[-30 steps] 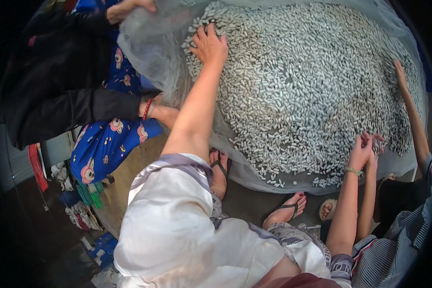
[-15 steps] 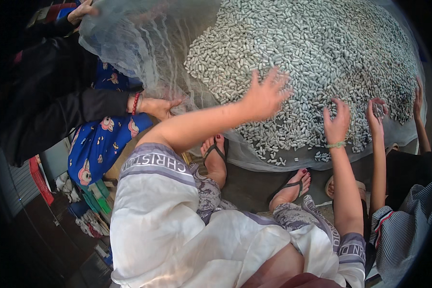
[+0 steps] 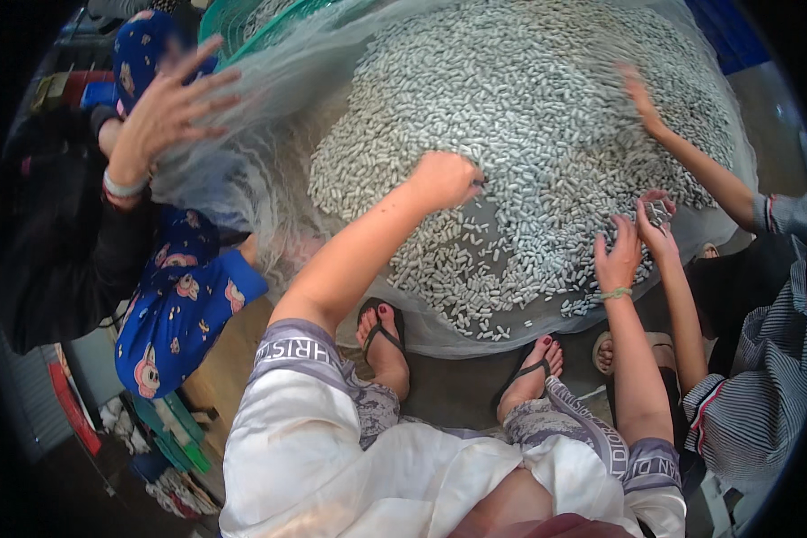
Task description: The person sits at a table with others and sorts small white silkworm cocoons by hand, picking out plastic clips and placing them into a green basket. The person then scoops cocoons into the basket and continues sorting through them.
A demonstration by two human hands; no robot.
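Observation:
A wide heap of small grey cylinders point(image 3: 475, 99) lies spread on a thin, pale mesh net point(image 3: 269, 170). My left hand point(image 3: 446, 179) is closed over the heap's near left part, beside a patch where the dark surface shows between the pieces. Something dark peeks out at its fingertips, too small to make out. My right hand point(image 3: 619, 255), with a beaded band at the wrist, is at the heap's near right edge. Its fingers are apart and I see nothing held in it.
At right, a co-worker cups several cylinders in one hand point(image 3: 657, 235) and has the other hand point(image 3: 638, 99) on the heap. Another person's spread hand point(image 3: 175, 117) is over the net at left. A green basket point(image 3: 260, 31) stands at the back.
My left hand has moved left and closed; a dark gap now shows among the pieces beside it. The left person's hand has risen, and the right co-worker's far hand has reached onto the heap.

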